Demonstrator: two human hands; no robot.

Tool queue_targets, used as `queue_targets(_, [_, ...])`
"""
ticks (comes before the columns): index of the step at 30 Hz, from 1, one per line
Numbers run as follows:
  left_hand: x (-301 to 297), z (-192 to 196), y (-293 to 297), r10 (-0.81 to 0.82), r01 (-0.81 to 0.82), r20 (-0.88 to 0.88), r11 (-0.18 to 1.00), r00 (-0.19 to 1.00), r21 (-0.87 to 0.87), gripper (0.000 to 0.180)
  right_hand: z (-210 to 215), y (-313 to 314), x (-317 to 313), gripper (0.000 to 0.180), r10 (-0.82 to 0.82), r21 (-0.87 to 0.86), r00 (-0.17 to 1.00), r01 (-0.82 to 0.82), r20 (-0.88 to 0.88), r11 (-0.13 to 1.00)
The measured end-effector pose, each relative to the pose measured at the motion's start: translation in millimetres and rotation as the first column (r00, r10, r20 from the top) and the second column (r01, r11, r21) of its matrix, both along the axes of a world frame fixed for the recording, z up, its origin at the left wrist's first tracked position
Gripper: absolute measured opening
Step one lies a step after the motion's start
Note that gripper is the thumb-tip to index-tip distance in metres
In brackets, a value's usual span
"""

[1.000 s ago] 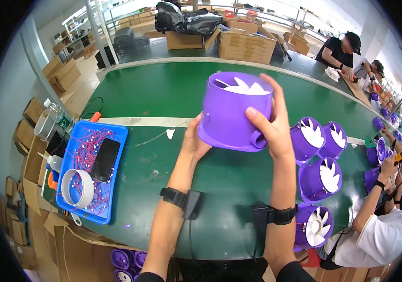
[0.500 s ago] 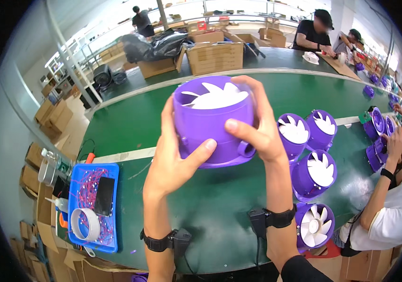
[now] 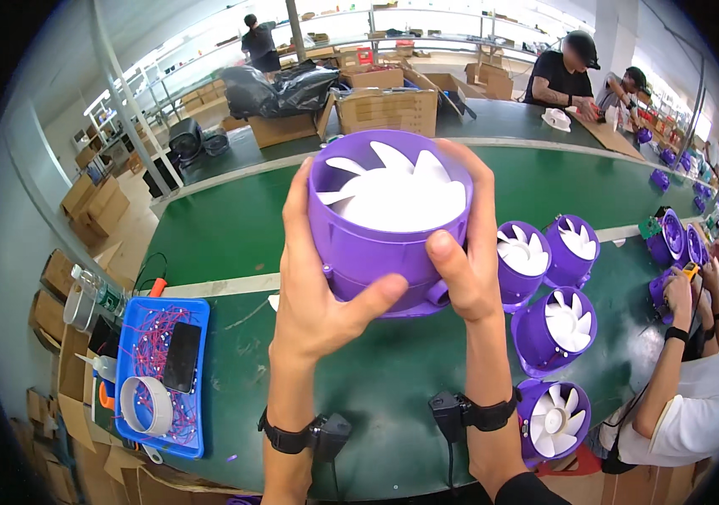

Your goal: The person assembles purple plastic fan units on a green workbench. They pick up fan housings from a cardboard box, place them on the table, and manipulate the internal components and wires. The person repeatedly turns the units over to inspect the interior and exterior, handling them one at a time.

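Fan was held up in the air above the green table, open mouth tilted toward the camera, white blades showing inside the purple housing. Left hand clasped the left wall, thumb laid across the lower front, fingers wrapped up the side to the rim. Right hand clasped the right wall, thumb pressed on the front, fingers curled over the rim. Both grips firm and closed on the housing; neither hand free.

Step judged: inspection of the fan at eye level, blades and rim presented to view. Turning or setting it down would call for 1 hand to hold the weight while the other shifts, since the thumbs sat near the bottom flange.

Open room: bare green table directly beneath and behind the fan, up to the pale strip running across. To the right, 4 finished fans stood close together in a cluster, mouths up, nearest one just beside the right wrist; little clearance that side. To the left, a blue tray holding red wires, a dark phone and a white ring lay near the table's front edge, well apart from the hands. A co-worker's arm reached in at the far right. Front edge sat below the wrists.
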State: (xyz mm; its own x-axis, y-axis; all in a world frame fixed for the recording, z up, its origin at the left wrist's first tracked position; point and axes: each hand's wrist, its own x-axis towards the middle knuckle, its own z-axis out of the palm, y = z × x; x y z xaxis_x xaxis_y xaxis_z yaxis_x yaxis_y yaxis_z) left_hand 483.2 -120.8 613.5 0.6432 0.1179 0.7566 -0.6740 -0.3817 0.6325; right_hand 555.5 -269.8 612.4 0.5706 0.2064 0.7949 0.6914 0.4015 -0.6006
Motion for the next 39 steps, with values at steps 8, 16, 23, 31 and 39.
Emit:
queue_targets(8, [0.5, -4.0, 12.2, 0.109, -0.11, 0.031, 0.994, 0.994, 0.022, 0.074, -0.9, 12.5, -3.1, 0.067, 0.015, -0.011, 0.999, -0.015, -0.028, 1.0])
queue_targets(16, [-16.9, 8.2, 19.0, 0.109, -0.076, -0.256, 0.988, 0.96, 0.138, 0.074, -11.9, 14.2, 6.8, 0.05, 0.224, 0.116, 0.741, -0.195, -0.634, 0.974])
queue_targets(23, [-13.4, 10.0, 44.8, 0.088, -0.064, -0.157, 0.986, 0.984, 0.152, 0.055, -14.4, 11.7, 13.7, 0.042, 0.574, 0.44, 0.399, -0.381, -0.715, 0.813])
queue_targets(31, [-3.5, 2.1, 40.7, 0.212, -0.224, -0.196, 0.974, 0.957, -0.041, 0.041, -11.9, 26.5, -3.4, 0.074, 0.286, 0.105, 0.742, -0.282, -0.606, 0.954])
queue_targets(39, [-15.9, 8.1, 41.3, 0.353, -0.353, -0.413, 0.932, 0.84, 0.079, 0.043, -11.1, 22.6, -6.4, 0.084, 0.088, -0.274, 0.876, -0.241, -0.474, 0.931])
